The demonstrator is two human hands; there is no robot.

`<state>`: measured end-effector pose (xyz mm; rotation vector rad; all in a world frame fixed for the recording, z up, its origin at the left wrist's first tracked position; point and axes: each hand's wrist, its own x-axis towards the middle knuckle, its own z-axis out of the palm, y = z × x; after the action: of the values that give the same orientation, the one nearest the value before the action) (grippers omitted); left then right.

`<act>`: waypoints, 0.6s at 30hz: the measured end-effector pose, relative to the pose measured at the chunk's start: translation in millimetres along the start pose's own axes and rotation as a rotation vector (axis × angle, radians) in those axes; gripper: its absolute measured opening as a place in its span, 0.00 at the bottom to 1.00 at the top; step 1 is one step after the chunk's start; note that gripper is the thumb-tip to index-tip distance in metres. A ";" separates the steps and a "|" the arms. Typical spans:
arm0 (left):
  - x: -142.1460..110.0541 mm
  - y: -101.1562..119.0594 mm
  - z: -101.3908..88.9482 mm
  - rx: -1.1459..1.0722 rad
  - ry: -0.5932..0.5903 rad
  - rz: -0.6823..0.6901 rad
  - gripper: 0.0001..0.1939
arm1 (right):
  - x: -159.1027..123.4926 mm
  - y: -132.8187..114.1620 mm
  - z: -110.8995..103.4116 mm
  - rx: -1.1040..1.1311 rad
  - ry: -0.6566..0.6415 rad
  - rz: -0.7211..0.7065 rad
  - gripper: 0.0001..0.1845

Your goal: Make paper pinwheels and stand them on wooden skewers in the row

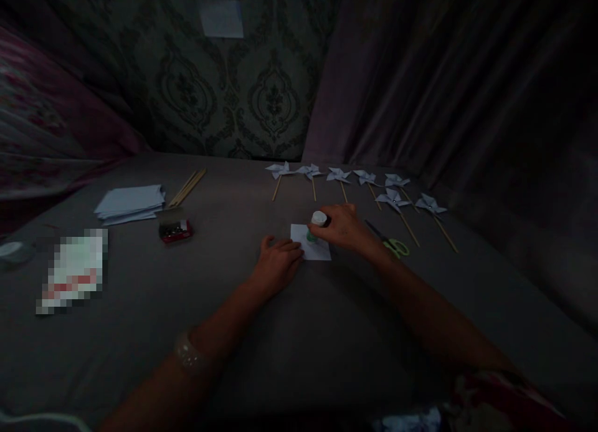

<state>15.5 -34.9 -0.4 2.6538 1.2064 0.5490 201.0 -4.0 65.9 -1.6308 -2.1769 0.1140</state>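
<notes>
A small square of white paper [318, 252] lies on the grey cloth in front of me. My left hand [279, 262] rests flat on its left edge, fingers stretched out and holding nothing. In my right hand [343, 225] is a small glue bottle [319, 219], white at the top and green lower down. It stands over the paper with its green end down, apparently touching the sheet; dim light hides the exact contact. Just right of that hand lies a pair of scissors [395, 246] with light green handles.
Several paper pinwheels [339, 175] on sticks lie along the back right. At left are a stack of white paper [131, 203], thin wooden sticks [187, 187], a small red box [175, 230] of small pieces, a blurred packet [75, 270] and a white round object [15, 252].
</notes>
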 end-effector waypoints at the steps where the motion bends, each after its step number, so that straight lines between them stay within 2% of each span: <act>1: -0.1 -0.1 0.3 -0.005 -0.002 -0.007 0.12 | 0.2 0.7 1.7 0.001 -0.005 -0.008 0.12; 6: -1.6 -1.5 3.0 -0.023 0.011 -0.008 0.13 | -3.3 7.7 12.1 0.063 0.052 0.015 0.11; 10: -2.6 -2.6 3.8 -0.023 0.011 0.001 0.14 | -6.6 10.1 20.4 0.123 0.133 0.089 0.12; 15: -3.2 -0.7 1.5 -0.024 -0.005 -0.021 0.15 | -8.7 0.7 30.1 0.050 0.230 0.154 0.14; 18: -2.6 2.2 -2.1 -0.034 -0.029 -0.040 0.15 | -6.6 0.8 28.8 0.049 0.189 0.120 0.14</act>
<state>14.6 -38.3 1.5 2.5951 1.2277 0.5180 192.5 -4.7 37.6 -1.6727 -1.9223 0.0452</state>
